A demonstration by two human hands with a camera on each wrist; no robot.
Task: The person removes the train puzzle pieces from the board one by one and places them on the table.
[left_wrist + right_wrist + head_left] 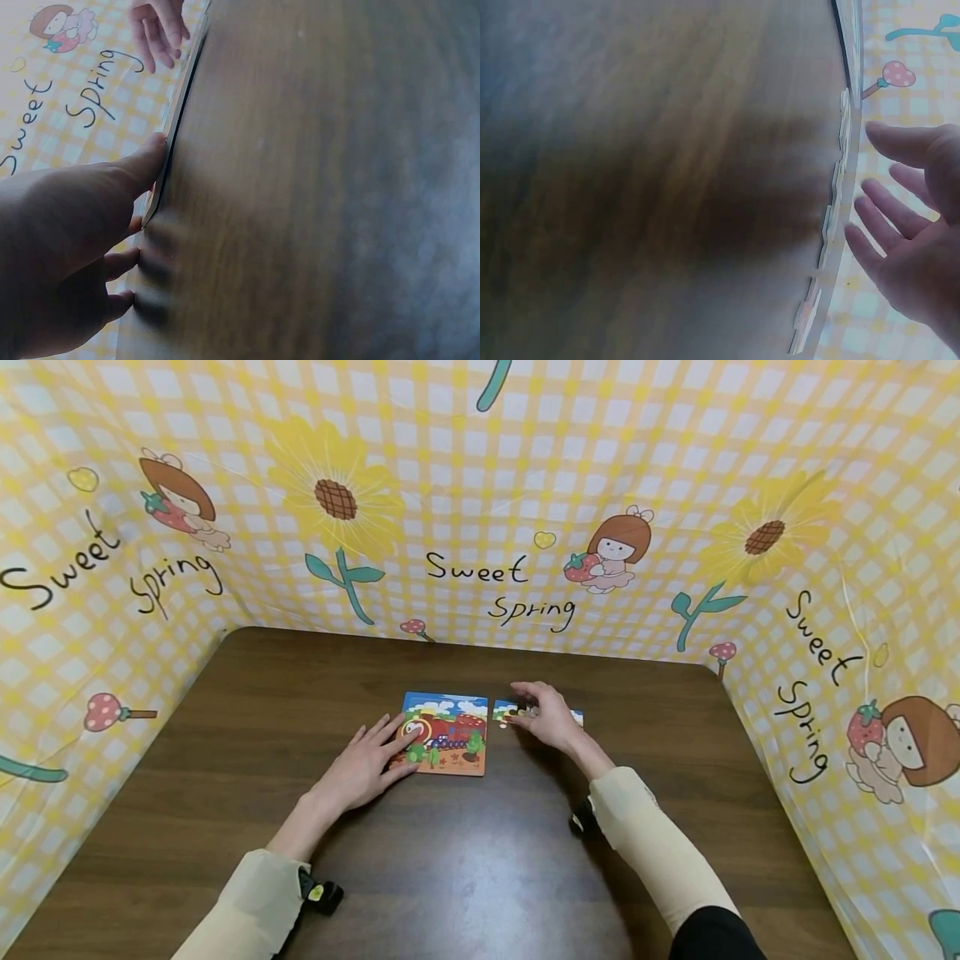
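A square picture puzzle board (456,758) with a red train under a blue sky lies flat on the table. My left hand (352,771) has its fingers spread over the board's left side, and the thumb (147,159) touches its near edge. Right of the board lie several thin puzzle pieces (501,713), seen edge-on as a ragged row in the right wrist view. My right hand (551,718) hovers over these pieces and hides part of them. Its fingers (885,223) are loosely bent and apart from the thumb, with nothing between them.
The dark wooden table (465,860) carries the board and pieces near its far side. A yellow checked cloth (465,510) printed with flowers and cartoon figures rises at the back and both sides. Dark wrist straps (321,893) sit at the sleeve cuffs.
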